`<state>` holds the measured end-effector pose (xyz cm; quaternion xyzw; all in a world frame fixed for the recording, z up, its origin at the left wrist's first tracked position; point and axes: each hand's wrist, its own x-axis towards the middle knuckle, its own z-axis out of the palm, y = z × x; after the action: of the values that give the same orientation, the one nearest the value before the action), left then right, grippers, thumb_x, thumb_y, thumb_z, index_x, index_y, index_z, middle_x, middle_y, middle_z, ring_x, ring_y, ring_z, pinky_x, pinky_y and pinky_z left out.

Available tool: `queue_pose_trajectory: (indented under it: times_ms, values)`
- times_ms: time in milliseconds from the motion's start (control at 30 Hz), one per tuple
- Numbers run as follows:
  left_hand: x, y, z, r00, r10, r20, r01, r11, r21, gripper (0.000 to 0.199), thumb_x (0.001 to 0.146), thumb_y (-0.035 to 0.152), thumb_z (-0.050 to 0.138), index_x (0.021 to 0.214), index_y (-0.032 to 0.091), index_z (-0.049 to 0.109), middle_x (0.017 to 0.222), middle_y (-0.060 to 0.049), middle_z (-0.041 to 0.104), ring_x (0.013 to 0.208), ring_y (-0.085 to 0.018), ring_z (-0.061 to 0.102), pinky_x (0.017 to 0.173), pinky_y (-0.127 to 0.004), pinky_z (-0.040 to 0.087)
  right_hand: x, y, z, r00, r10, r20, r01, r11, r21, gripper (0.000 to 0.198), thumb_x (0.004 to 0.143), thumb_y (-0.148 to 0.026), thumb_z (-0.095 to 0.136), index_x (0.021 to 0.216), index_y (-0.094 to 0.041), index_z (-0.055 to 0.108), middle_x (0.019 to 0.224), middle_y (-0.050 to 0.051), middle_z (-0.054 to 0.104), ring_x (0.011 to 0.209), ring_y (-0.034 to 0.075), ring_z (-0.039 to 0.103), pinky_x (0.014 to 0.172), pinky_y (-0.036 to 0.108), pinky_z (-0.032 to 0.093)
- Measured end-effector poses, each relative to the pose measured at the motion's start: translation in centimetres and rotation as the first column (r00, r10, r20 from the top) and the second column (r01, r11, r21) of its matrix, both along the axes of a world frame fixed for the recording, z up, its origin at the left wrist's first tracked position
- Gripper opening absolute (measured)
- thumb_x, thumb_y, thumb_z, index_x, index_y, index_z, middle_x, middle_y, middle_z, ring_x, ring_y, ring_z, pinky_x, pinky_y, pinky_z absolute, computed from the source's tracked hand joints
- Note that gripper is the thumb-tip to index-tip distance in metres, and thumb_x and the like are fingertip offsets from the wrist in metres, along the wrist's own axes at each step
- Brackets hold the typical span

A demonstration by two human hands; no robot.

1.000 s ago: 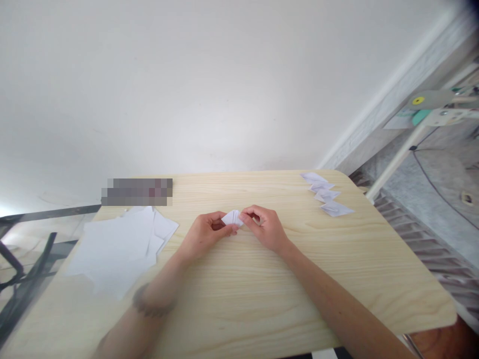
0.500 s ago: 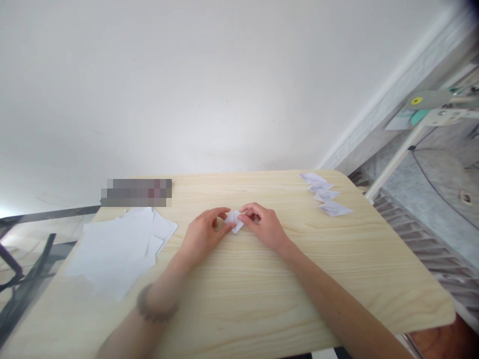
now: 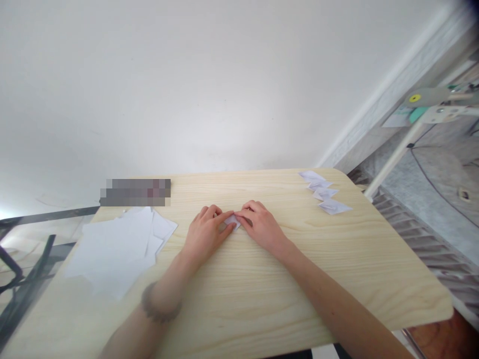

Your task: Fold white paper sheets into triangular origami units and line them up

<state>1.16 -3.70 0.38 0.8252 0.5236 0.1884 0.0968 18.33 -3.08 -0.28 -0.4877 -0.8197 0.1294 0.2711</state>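
Over the middle of the counter (image 3: pixel 239 309), your left hand (image 3: pixel 204 232) grips the small folded paper (image 3: pixel 233 220), thumb and forefinger slightly parted; your right hand (image 3: pixel 264 227) pinches its far edge. White sheets (image 3: pixel 112 239) lie left, folded pieces (image 3: pixel 325 193) right. Marking on the yellow disc (image 3: pixel 415 98) is too small to read.

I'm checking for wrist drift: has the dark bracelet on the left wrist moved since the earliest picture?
Yes, slightly to the right: the bracelet has shifted away from the loose white sheets, which stayed put.
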Motion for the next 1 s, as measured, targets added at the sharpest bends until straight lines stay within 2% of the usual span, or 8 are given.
queue_pose_trajectory:
  times_ms: [200, 400, 533, 633, 733, 833, 1000]
  values:
    - [0.2, 0.1, 0.3, 0.997, 0.005, -0.079, -0.005, 1.0, 0.001, 0.03, 0.084, 0.041, 0.043, 0.107, 0.028, 0.059, 0.088, -0.004, 0.055, 0.085, -0.02, 0.049, 0.073, -0.031, 0.041, -0.1, 0.0, 0.3, 0.998, 0.001, 0.064, 0.0, 1.0, -0.012, 0.02, 0.086, -0.021, 0.043, 0.089, -0.02, 0.063, 0.088, 0.006, 0.056, 0.086, 0.017, 0.05, 0.079, 0.031, 0.043]
    - [-0.2, 0.1, 0.1, 0.999, -0.01, -0.047, 0.009, 1.0, -0.021, 0.036, 0.084, 0.045, 0.04, 0.11, 0.027, 0.058, 0.086, -0.004, 0.056, 0.084, -0.019, 0.049, 0.074, -0.03, 0.04, 0.7, 0.1, 0.3, 0.998, 0.054, 0.044, -0.052, 0.998, -0.044, 0.022, 0.084, -0.027, 0.049, 0.102, -0.021, 0.06, 0.095, 0.005, 0.055, 0.089, 0.016, 0.05, 0.082, 0.03, 0.043]
    - [-0.3, 0.1, 0.2, 0.998, -0.052, -0.028, 0.051, 0.998, -0.047, 0.038, 0.084, 0.045, 0.04, 0.111, 0.025, 0.057, 0.086, -0.005, 0.056, 0.084, -0.019, 0.05, 0.075, -0.031, 0.04, 0.8, 0.1, 0.5, 0.995, 0.068, 0.07, -0.065, 0.997, -0.045, 0.022, 0.083, -0.029, 0.049, 0.1, -0.024, 0.062, 0.096, 0.005, 0.054, 0.089, 0.017, 0.05, 0.081, 0.032, 0.043]
    - [-0.2, 0.0, 0.3, 0.999, -0.028, -0.032, 0.026, 0.999, -0.04, 0.036, 0.084, 0.043, 0.041, 0.112, 0.024, 0.054, 0.087, -0.004, 0.057, 0.084, -0.019, 0.05, 0.074, -0.03, 0.039, 0.7, 0.1, 0.5, 0.996, 0.052, 0.078, -0.049, 0.998, -0.046, 0.022, 0.083, -0.029, 0.051, 0.1, -0.024, 0.063, 0.095, 0.005, 0.054, 0.088, 0.017, 0.051, 0.08, 0.032, 0.043]
    - [0.1, -0.1, 0.4, 0.999, 0.02, -0.027, -0.021, 0.999, -0.038, 0.031, 0.083, 0.042, 0.044, 0.104, 0.021, 0.054, 0.085, -0.003, 0.058, 0.084, -0.019, 0.051, 0.073, -0.03, 0.039, 0.9, 0.3, 0.3, 0.998, 0.053, 0.042, -0.051, 0.998, -0.042, 0.021, 0.082, -0.03, 0.052, 0.098, -0.023, 0.064, 0.092, 0.004, 0.056, 0.086, 0.016, 0.052, 0.078, 0.029, 0.043]
    - [0.2, -0.3, 0.6, 0.998, 0.047, -0.05, -0.048, 0.998, -0.036, 0.026, 0.082, 0.041, 0.045, 0.094, 0.02, 0.055, 0.083, -0.003, 0.059, 0.082, -0.019, 0.053, 0.07, -0.029, 0.039, 1.3, 0.2, 0.0, 0.998, 0.057, 0.006, -0.057, 0.998, -0.025, 0.017, 0.082, -0.028, 0.052, 0.088, -0.023, 0.067, 0.086, 0.003, 0.057, 0.078, 0.013, 0.054, 0.074, 0.027, 0.043]
    - [0.2, -0.5, 0.6, 0.99, 0.066, -0.122, -0.068, 0.998, -0.015, 0.026, 0.084, 0.041, 0.043, 0.088, 0.02, 0.057, 0.082, -0.003, 0.061, 0.081, -0.018, 0.054, 0.066, -0.028, 0.037, 1.5, 0.1, 0.2, 0.997, 0.046, 0.056, -0.045, 0.999, -0.008, 0.017, 0.083, -0.028, 0.052, 0.082, -0.023, 0.068, 0.083, 0.002, 0.058, 0.075, 0.012, 0.054, 0.072, 0.026, 0.041]
